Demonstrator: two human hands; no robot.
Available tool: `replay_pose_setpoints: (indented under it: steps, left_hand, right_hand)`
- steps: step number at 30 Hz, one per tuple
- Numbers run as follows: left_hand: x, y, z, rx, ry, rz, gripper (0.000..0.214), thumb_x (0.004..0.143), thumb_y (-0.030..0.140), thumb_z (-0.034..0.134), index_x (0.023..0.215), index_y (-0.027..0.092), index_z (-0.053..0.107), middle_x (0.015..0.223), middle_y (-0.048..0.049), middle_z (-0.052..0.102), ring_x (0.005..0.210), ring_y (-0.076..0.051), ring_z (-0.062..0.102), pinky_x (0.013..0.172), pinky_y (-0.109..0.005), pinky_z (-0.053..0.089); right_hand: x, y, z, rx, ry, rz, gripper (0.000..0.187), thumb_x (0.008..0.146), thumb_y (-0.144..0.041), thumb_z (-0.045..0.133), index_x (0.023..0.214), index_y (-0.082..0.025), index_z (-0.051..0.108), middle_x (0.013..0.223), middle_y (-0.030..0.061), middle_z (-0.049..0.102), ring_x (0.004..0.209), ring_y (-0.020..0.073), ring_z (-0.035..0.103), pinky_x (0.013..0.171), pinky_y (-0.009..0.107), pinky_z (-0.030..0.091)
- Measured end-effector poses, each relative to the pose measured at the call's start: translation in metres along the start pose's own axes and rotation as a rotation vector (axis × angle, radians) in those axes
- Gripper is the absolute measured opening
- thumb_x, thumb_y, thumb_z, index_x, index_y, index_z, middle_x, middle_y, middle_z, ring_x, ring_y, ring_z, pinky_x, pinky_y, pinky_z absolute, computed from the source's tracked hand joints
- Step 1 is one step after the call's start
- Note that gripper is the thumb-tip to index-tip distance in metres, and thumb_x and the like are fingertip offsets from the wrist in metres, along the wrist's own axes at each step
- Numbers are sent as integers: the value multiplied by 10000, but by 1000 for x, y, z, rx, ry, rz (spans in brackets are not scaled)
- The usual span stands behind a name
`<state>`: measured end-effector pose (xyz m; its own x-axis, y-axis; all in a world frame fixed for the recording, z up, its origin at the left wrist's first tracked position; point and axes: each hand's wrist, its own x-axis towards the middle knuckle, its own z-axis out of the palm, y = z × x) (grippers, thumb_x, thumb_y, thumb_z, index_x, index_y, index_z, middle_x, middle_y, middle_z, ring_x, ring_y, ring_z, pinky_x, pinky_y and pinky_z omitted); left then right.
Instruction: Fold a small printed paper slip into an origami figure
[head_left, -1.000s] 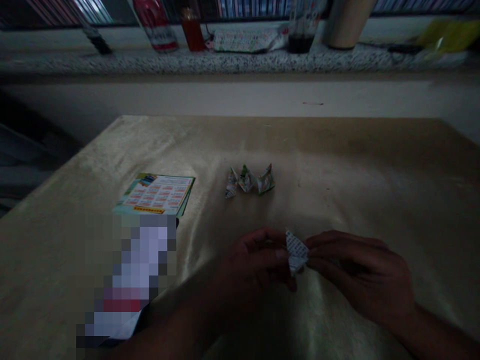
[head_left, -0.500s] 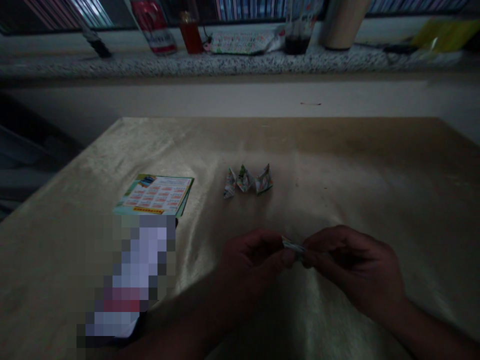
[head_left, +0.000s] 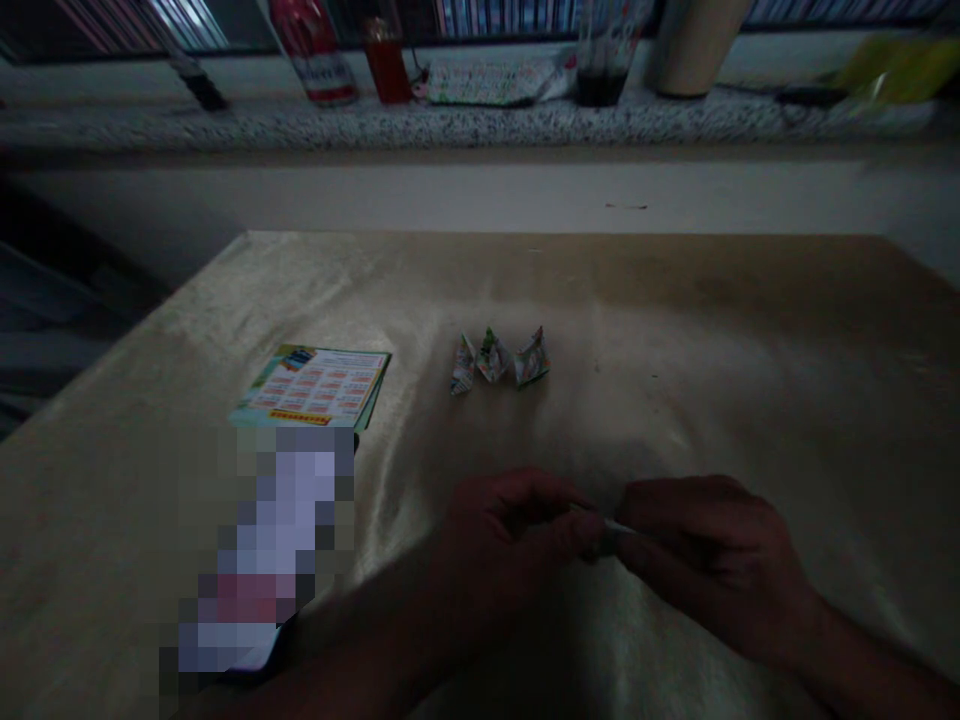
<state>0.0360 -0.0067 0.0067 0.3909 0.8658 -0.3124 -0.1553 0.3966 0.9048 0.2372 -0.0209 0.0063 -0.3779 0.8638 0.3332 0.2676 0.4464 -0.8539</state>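
Between my fingertips is a small folded piece of paper point(head_left: 619, 528), pale, with only a thin edge showing. My left hand point(head_left: 517, 535) pinches one end between thumb and forefinger. From the other side my right hand point(head_left: 712, 560) pinches it too, its fingertips close to the left ones. Most of the paper is covered by the fingers. Beyond the hands, three small folded paper shapes with printed colours stand in a row on the table: a left one point(head_left: 463, 366), a middle one point(head_left: 492, 357) and a right one point(head_left: 532, 360).
On the left lie printed leaflets point(head_left: 319, 385), with a blurred-out phone-like device point(head_left: 262, 560) in front of them. Along the granite windowsill point(head_left: 465, 128) stand a red can point(head_left: 319, 60), a red bottle point(head_left: 388, 70), a glass with dark liquid point(head_left: 602, 80) and a beige cylinder point(head_left: 697, 50).
Both hands have shifted slightly down, and the paper has turned so that less of it shows between the fingers. The paper shapes on the table stay put.
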Motion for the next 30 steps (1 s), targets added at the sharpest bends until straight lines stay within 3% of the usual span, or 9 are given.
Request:
replay_pose_setpoints:
  steps: [9, 12, 15, 18, 23, 30]
  left_hand:
    - [-9, 4, 4, 305, 65, 157, 75, 801, 252, 799, 736, 217, 811, 652, 3, 769, 595, -113, 682, 563, -185, 493]
    - [-9, 1, 4, 300, 123, 178, 67, 794, 269, 801, 743, 226, 800, 664, 11, 769, 612, -123, 687, 562, -195, 496]
    - [-8, -4, 4, 309, 160, 181, 75, 781, 274, 811, 745, 215, 781, 693, 1, 759, 662, -140, 683, 573, -208, 495]
    - [-6, -7, 4, 229, 113, 136, 117, 780, 303, 832, 826, 211, 777, 757, -5, 754, 711, -143, 680, 617, -214, 507]
    - [-4, -1, 2, 20, -28, 51, 95, 750, 219, 855, 776, 189, 769, 710, 3, 738, 668, -119, 668, 621, -197, 506]
    - [-3, -1, -1, -69, -42, 61, 65, 780, 220, 837, 765, 195, 779, 727, -11, 765, 685, -140, 701, 637, -223, 534]
  right_hand:
    - [-5, 0, 2, 121, 33, 83, 287, 900, -142, 643, 640, -188, 530, 512, -90, 409, 443, 40, 360, 434, 189, 274]
    - [-3, 2, 2, 111, -34, 123, 229, 923, -176, 632, 699, -184, 585, 540, -80, 449, 455, 46, 374, 426, 186, 275]
    - [-1, 2, 1, 27, -102, 72, 216, 913, -166, 649, 711, -180, 573, 569, -81, 422, 474, 49, 376, 453, 201, 283]
    - [-3, 0, 0, 12, -115, 66, 245, 926, -147, 642, 703, -191, 552, 569, -87, 374, 470, 56, 359, 467, 221, 287]
    - [-7, -3, -1, 46, -113, 41, 340, 980, -202, 585, 641, -201, 564, 513, -55, 503, 458, 84, 495, 487, 255, 353]
    - [-6, -1, -1, 42, -148, 109, 388, 1034, -319, 527, 700, -189, 677, 548, -8, 632, 492, 104, 616, 503, 229, 447]
